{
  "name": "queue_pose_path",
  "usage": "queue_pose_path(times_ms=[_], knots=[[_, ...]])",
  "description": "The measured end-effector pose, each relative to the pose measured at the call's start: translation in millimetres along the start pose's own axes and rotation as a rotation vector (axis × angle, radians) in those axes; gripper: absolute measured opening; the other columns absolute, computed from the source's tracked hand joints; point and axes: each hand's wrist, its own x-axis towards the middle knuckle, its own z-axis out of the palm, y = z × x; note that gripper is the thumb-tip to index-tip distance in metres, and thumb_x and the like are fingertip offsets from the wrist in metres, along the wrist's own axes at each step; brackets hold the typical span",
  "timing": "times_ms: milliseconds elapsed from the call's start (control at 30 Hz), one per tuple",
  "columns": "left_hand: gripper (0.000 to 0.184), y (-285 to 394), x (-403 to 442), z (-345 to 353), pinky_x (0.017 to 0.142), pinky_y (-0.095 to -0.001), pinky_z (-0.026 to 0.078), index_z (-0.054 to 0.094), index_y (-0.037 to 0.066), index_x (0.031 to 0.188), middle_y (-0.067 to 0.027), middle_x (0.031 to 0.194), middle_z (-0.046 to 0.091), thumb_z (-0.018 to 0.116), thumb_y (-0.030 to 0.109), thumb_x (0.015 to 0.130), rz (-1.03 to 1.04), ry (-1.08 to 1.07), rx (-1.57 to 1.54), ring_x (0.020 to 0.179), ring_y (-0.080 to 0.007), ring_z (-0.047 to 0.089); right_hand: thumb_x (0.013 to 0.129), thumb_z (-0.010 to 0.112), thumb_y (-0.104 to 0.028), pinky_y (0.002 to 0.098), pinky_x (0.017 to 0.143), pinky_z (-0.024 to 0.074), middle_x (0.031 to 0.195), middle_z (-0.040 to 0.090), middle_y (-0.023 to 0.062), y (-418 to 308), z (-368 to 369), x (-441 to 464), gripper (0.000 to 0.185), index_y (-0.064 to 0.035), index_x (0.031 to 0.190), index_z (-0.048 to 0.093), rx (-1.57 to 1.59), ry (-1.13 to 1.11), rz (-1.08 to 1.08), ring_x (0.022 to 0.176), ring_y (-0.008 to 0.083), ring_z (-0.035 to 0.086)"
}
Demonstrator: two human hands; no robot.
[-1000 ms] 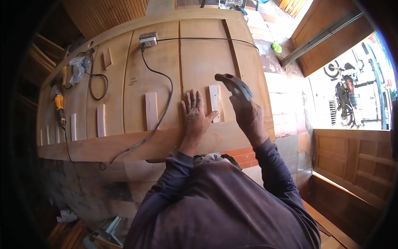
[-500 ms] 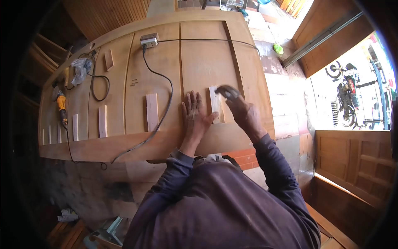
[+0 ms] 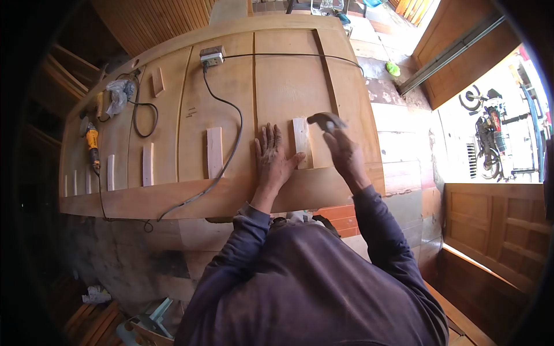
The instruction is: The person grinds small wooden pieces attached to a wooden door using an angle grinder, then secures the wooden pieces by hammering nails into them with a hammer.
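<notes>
Right fingers (image 3: 333, 140) gripping hammer (image 3: 321, 119) | head shifted rightward, beside wood strip (image 3: 301, 138) | left fingers (image 3: 277, 139) outstretched flat, unmoved

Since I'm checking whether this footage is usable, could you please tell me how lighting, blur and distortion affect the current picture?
Head view: glare washes out ground around the dark motorcycle at right; vignetting blackens the corners; the lens bows edges of the large light-brown wooden panel; the dark, curved-headed tool in the bare right hand looks slightly smeared, the left hand clearer.
</notes>
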Motion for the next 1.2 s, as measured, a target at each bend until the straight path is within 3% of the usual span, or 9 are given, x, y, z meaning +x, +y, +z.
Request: queue_pose_path(times_ms=[167,300,433,633,700,767,833,900,1200], knots=[[0.079,-8,0,8,0.129,-0.0507,0.026,0.036,-0.006,0.160,-0.0291,0.166,0.036,0.072,0.026,0.098,-0.051,0.240,-0.310,0.156,-0.0415,0.033,0.110,0.062,-0.034,0.0251,0.047,0.0364,0.066,0.050,-0.0047,-15,-40,-26,0.027,-0.0073,0.109,0.064,0.778,0.081,0.437,0.054,0.0063,0.048],[0.057,-4,-10,-1,0.124,-0.0444,0.038,0.051,-0.005,0.152,-0.0263,0.158,0.050,0.066,0.011,0.100,-0.022,0.282,-0.310,0.148,-0.0398,0.047,0.110,0.062,-0.027,0.0229,0.050,0.0392,0.074,0.051,-0.0069,-1,-37,-48,0.016,-0.0115,0.108,0.063,0.770,0.204,0.527,0.058,0.0029,0.045],[0.027,12,-21,-10,0.098,-0.0464,0.057,0.071,0.002,0.125,-0.0189,0.126,0.073,0.069,0.014,0.100,0.051,0.350,-0.303,0.114,-0.0398,0.070,0.109,0.064,-0.028,0.0215,0.048,0.0387,0.072,0.054,-0.0045,20,-31,-54,0.017,-0.0121,0.115,0.066,0.932,0.152,0.465,0.055,0.0043,0.049],[0.014,-13,-28,-68,0.075,-0.0380,0.056,0.073,0.006,0.104,-0.0082,0.092,0.074,0.072,0.019,0.099,-0.290,0.449,-0.295,0.083,-0.0227,0.071,0.109,0.065,-0.030,0.0201,0.049,0.0385,0.073,0.055,-0.0053,12,-35,-52,0.020,-0.0117,0.118,0.065,0.946,0.132,0.437,0.056,0.0032,0.050],[0.016,-65,-13,-89,0.075,-0.0352,0.056,0.075,0.008,0.106,-0.0073,0.091,0.074,0.073,0.022,0.098,-0.344,0.527,-0.242,0.082,-0.0189,0.070,0.109,0.065,-0.030,0.0197,0.049,0.0376,0.073,0.055,-0.0058,17,-33,-52,0.020,-0.0120,0.118,0.065,0.938,0.134,0.432,0.056,0.0029,0.049],[0.018,-127,10,-107,0.076,-0.0376,0.056,0.076,0.008,0.107,-0.0099,0.093,0.076,0.071,0.022,0.098,-0.367,0.569,-0.067,0.084,-0.0232,0.072,0.109,0.064,-0.030,0.0199,0.049,0.0372,0.073,0.055,-0.0058,19,-33,-52,0.020,-0.0119,0.119,0.065,0.890,0.133,0.427,0.056,0.0029,0.049],[0.018,-173,37,-127,0.079,-0.0483,0.057,0.074,0.008,0.103,-0.0170,0.100,0.076,0.070,0.024,0.097,-0.300,0.575,0.070,0.090,-0.0372,0.073,0.109,0.065,-0.026,0.0209,0.050,0.0364,0.073,0.053,-0.0053,14,-31,-51,0.018,-0.0100,0.117,0.065,0.874,0.164,0.419,0.056,0.0033,0.047],[0.018,-203,64,-140,0.080,-0.0500,0.057,0.075,0.009,0.103,-0.0166,0.102,0.076,0.071,0.026,0.097,-0.246,0.514,0.118,0.092,-0.0384,0.072,0.109,0.065,-0.025,0.0215,0.050,0.0362,0.073,0.053,-0.0049,8,-29,-49,0.017,-0.0091,0.117,0.066,0.855,0.184,0.425,0.056,0.0036,0.046],[0.012,-241,117,-157,0.079,-0.0508,0.058,0.073,0.014,0.093,-0.0120,0.102,0.074,0.073,0.026,0.094,-0.143,0.177,0.275,0.095,-0.0377,0.072,0.109,0.063,-0.029,0.0228,0.047,0.0359,0.070,0.050,-0.0047,-1,-22,-51,0.024,-0.0082,0.122,0.065,0.668,0.258,0.426,0.053,0.0044,0.045]])
